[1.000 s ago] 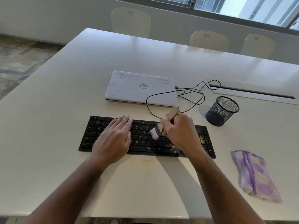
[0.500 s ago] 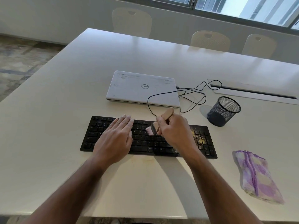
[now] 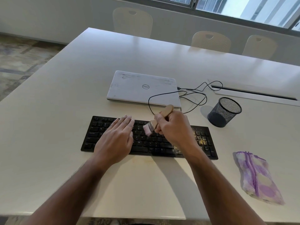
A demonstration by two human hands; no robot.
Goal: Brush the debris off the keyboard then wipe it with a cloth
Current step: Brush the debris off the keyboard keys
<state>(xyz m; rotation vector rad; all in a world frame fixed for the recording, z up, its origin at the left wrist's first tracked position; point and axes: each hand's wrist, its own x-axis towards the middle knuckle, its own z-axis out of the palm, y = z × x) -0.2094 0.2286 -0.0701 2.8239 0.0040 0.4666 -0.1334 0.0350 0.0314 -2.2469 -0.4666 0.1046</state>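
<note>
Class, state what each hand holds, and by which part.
The right hand grips the brush by its wooden handle; the left hand lies flat on the keyboard.

Large white counter (image 3: 68, 88), glossy, with a long cable slot (image 3: 253, 94) at right. Three cream chairs (image 3: 211, 41) along its far edge. Pale wall (image 3: 48, 17) behind; window band (image 3: 243, 10) above, admitting daylight. Mottled stone-pattern floor (image 3: 19, 59) at left.

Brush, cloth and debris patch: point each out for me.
Brush (image 3: 148, 128), head view, on the pink bristles.
Cloth (image 3: 256, 177), head view, on its purple middle.
Debris (image 3: 202, 140), head view, on the yellow specks at the keyboard's right end.
</note>
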